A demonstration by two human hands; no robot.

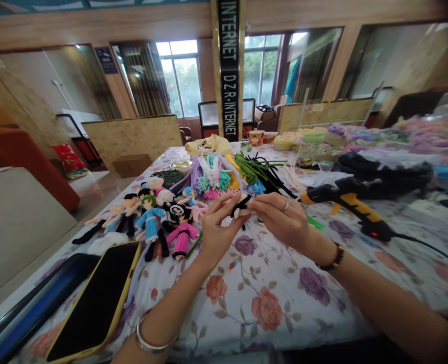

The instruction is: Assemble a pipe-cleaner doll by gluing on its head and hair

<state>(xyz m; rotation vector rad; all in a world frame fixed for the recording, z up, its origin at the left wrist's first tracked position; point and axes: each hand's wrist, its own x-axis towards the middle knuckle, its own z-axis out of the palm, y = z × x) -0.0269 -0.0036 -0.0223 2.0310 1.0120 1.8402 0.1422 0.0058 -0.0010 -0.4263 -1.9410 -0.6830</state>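
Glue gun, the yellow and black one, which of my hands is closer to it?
Right. Your right hand is just left of the glue gun, not touching it; your left hand is farther left, beside the dolls. Both pinch a small black pipe-cleaner piece.

both hands [216,228] [279,217] pinching a black pipe cleaner [240,204] above the floral tablecloth [269,288], dolls [159,217] beside

- Daylight enters through the rear windows [180,76], which are slightly overexposed.
- Tabletop evenly lit; shadows soft and faint.
- Wide-angle distortion bends the edges.
- Far-right table edge and corners are blurred.
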